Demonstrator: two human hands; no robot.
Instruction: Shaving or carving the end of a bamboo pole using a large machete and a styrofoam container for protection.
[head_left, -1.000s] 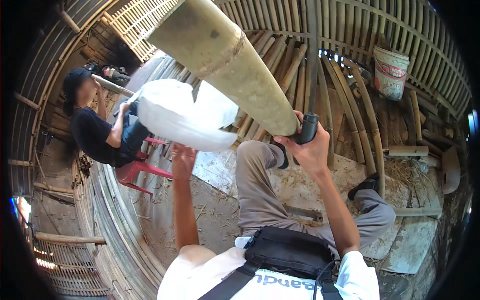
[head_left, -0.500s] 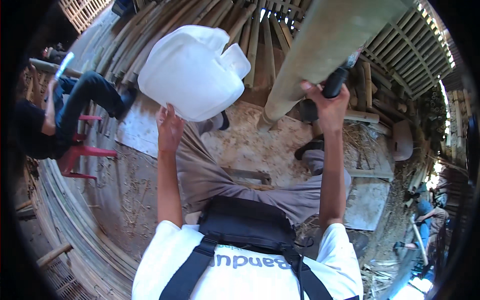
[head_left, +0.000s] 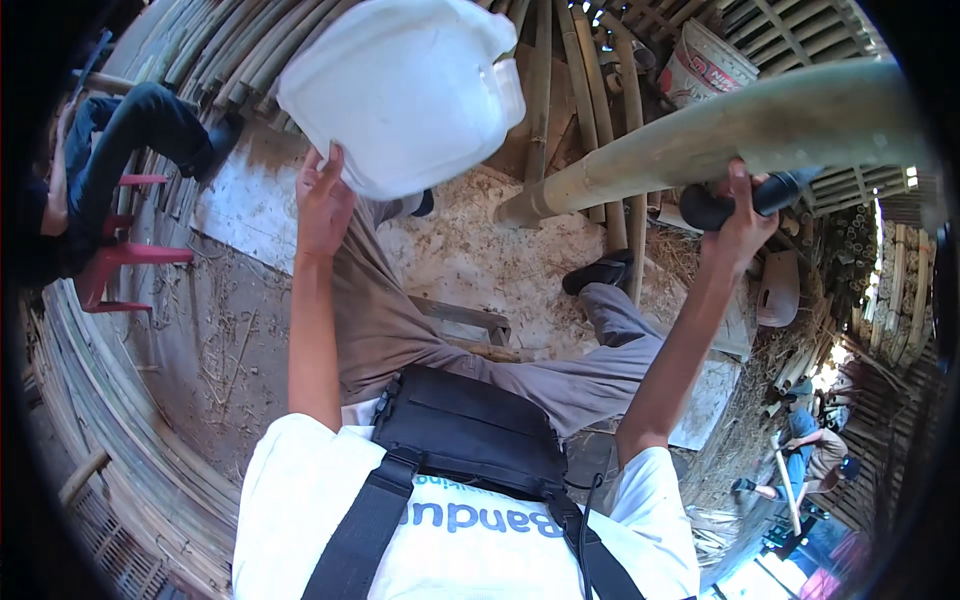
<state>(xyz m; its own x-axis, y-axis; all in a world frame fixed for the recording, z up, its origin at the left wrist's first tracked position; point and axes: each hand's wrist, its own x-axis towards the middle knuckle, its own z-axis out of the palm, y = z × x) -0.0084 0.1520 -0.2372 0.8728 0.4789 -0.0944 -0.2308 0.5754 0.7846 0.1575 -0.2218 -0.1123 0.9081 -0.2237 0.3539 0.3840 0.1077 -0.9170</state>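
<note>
My left hand (head_left: 326, 208) is closed on the lower edge of a white plastic piece (head_left: 405, 95), broad and rounded, with a notch on its right side. The piece is held up in front of me, over my left leg. Out to the right, my right hand (head_left: 738, 238) wraps round a black tool (head_left: 706, 208) with a rounded end; its exact kind is hard to make out. One raised finger of that hand reaches the underside of a thick bamboo pole (head_left: 640, 160), which slants from the floor in front of me up to the right.
Bamboo poles (head_left: 215, 70) lie stacked at the far left. A person sits on a red plastic stool (head_left: 115, 260) at left; another person (head_left: 815, 455) works at right. A white bucket (head_left: 705, 65) stands behind the thick pole. A board (head_left: 480, 240) covers the floor between my feet.
The thick bamboo pole has swung down to the right, and my right hand with the black tool has moved right. The white plastic piece sits slightly higher in view.
</note>
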